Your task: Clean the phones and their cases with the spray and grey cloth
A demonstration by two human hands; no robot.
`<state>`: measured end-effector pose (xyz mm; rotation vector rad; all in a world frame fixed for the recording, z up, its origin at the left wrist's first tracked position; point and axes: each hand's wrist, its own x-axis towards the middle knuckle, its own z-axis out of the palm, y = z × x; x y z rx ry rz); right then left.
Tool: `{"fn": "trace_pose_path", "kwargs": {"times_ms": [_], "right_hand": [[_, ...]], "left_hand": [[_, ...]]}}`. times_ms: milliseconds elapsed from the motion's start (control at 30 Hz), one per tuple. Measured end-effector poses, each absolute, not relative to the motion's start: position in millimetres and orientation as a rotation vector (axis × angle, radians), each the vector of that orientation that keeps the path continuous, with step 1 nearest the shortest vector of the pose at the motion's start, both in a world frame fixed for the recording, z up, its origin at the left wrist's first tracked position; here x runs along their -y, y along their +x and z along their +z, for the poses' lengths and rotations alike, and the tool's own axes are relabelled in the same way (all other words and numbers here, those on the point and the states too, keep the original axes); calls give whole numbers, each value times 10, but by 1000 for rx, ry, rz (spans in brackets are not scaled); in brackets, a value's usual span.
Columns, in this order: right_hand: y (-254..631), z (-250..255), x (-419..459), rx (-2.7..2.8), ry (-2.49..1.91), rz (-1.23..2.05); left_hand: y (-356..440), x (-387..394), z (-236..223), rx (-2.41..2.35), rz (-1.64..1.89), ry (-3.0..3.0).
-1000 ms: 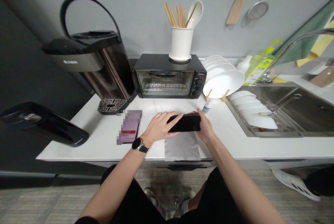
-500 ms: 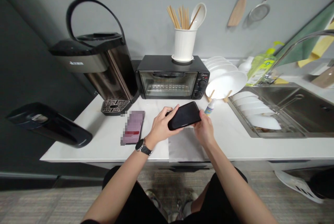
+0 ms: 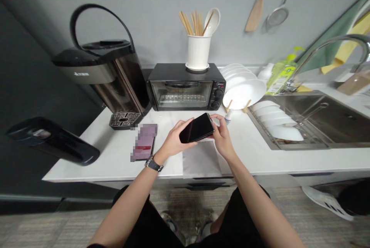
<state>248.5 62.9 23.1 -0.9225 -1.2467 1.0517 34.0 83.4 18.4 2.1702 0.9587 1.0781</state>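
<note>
A black smartphone (image 3: pixel 197 128) with a dark screen is held tilted above the counter. My left hand (image 3: pixel 175 140) wraps its left end, thumb along the upper edge. At the opposite end, my right hand (image 3: pixel 222 136) grips the phone's edge, its index finger bent over the corner. Below the phone a grey cloth (image 3: pixel 200 162) lies flat at the counter's front edge. Just beyond my right hand stands a small white spray bottle (image 3: pixel 228 117), partly hidden by the fingers. Left of my left hand rests a second phone (image 3: pixel 144 142), its screen pixelated.
Behind the hands sits a toaster oven (image 3: pixel 185 90) carrying a white utensil holder (image 3: pixel 199 51). An airpot (image 3: pixel 115 82) and a dark thermos bottle (image 3: pixel 54 140) stand left. Plates (image 3: pixel 244 93) and a sink (image 3: pixel 338 124) are right. Another person's shoe (image 3: pixel 326 203) shows at lower right.
My right index finger has come up over the phone's upper right corner. The phone stays in both hands, slightly more tilted. The whole view has shifted a little.
</note>
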Motion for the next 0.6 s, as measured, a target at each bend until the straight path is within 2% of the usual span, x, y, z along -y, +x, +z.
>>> {"fn": "trace_pose_path", "kwargs": {"times_ms": [133,300,433,600], "right_hand": [[2635,161,-588,1275,-867,1196],[2746,9,-564,1255,-959,1194],[2813,-60,-549,1204,-1024,1197],[2896,-79,-521,1176,-1045,1173]], "left_hand": [[347,-844,219,-857,976,2145],[416,-813,337,-889,942,2171],[493,-791,488,-984,1045,2183],[550,-902,547,-987,1216,1926]]}}
